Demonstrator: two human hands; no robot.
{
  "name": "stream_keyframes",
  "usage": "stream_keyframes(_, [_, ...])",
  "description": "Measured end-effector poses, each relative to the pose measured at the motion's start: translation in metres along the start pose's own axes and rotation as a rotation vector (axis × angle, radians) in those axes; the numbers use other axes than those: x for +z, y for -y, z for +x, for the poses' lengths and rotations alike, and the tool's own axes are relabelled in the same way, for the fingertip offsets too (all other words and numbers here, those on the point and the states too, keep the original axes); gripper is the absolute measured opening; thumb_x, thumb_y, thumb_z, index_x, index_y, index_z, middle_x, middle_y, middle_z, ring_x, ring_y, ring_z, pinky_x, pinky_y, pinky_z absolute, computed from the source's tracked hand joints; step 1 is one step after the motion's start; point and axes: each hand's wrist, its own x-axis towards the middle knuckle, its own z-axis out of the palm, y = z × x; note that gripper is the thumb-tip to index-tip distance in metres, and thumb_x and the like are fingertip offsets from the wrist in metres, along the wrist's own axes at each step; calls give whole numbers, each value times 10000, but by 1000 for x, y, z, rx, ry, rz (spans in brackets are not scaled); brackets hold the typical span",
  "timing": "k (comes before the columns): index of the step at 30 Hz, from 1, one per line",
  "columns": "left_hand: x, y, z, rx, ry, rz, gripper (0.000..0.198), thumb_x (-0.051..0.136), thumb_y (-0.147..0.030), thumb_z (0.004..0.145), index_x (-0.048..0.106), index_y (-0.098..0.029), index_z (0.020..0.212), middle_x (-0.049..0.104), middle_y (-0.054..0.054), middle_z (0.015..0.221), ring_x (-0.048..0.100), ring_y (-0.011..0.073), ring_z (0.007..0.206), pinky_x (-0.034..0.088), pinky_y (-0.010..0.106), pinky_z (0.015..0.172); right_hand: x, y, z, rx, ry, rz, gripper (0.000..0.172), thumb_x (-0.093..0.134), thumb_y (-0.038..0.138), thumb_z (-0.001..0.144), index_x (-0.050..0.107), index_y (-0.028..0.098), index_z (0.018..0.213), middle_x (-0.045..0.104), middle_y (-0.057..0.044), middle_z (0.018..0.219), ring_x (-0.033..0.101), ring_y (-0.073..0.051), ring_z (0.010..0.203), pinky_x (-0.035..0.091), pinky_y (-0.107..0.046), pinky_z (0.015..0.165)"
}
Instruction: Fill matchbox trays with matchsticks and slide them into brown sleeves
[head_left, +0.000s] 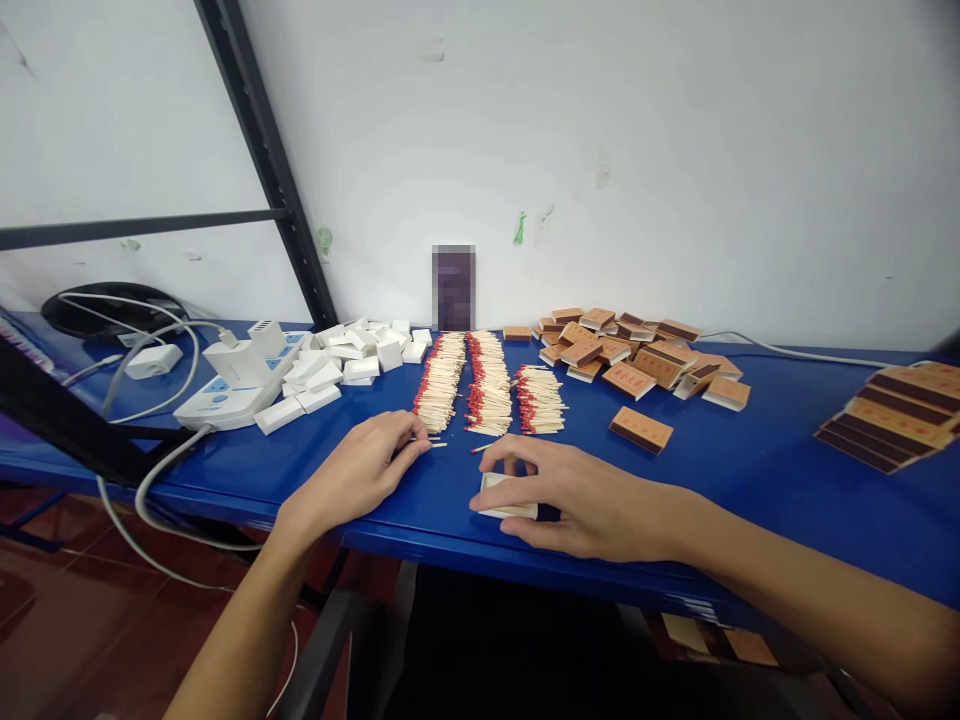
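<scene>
My left hand (360, 465) is at the near end of the left row of matches (439, 385), thumb and forefinger pinched together. A match (439, 445) pokes out at those fingertips; whether others are with it I cannot tell. My right hand (574, 495) curls over a white matchbox tray (517, 508) near the table's front edge, its fingers gripping the sides and covering part of the inside. Just beyond that hand lie a middle row of matches (489, 385) and a shorter right row (541, 400), red heads to the left. A single match (478, 450) lies in front of the middle row.
White trays (352, 350) are heaped at the back left beside a power strip (240, 385) with cables. Matchbox sleeves (645, 360) form a pile at the back right, with one sleeve (641, 430) apart. Stacked matchboxes (892, 415) stand far right on the blue table (750, 520).
</scene>
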Motion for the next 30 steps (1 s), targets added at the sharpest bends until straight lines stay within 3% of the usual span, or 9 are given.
stream_keyframes(3, [1,-10,-2,43,1,-33,231,417,-346,1004,562,-203,896,604,8,859,543,171,801,416,294,743,1,0,0,6,-25,26,265,604,232,923,664,256,1180,571,-84,1234,613,-172,959,507,-300,826])
stream_keyframes(7, [5,-33,-5,142,51,-83,205,439,-347,1004,581,-213,942,589,37,951,528,200,942,433,330,859,-1,-4,-1,-4,-141,48,271,673,343,884,643,230,1128,615,-85,1177,614,-198,996,499,-322,865])
stream_keyframes(10, [11,-49,-7,177,46,-91,179,456,-332,1003,585,-218,952,575,51,1029,520,209,1008,433,344,902,-11,-11,-5,31,-312,-28,139,577,335,934,619,203,936,660,-72,970,605,-188,861,488,-321,786])
stream_keyframes(13, [18,-56,-5,188,40,-56,183,454,-330,1008,594,-222,963,564,47,1032,522,206,1019,428,347,918,-22,-23,-12,115,-418,-133,155,504,276,946,571,205,826,618,-27,752,551,-155,672,444,-283,643])
stream_keyframes(19, [24,-44,14,140,-38,93,241,412,-345,1026,607,-204,1025,588,59,1015,538,228,1002,410,394,931,-24,-51,-29,291,-320,-295,109,525,246,901,608,203,844,559,6,669,506,-141,575,377,-269,568])
stream_keyframes(25, [26,-40,31,100,47,304,199,469,-286,997,637,-187,956,585,76,1015,535,263,1007,405,412,881,-18,-62,-27,332,-223,-314,165,500,289,947,626,194,904,588,-16,727,541,-162,637,383,-275,604])
stream_keyframes(30, [20,-43,25,121,36,235,202,426,-273,1013,596,-183,950,576,66,1015,521,247,1002,394,410,899,-19,-63,-25,371,-177,-300,139,492,239,939,605,195,870,601,-22,759,536,-163,653,382,-272,628])
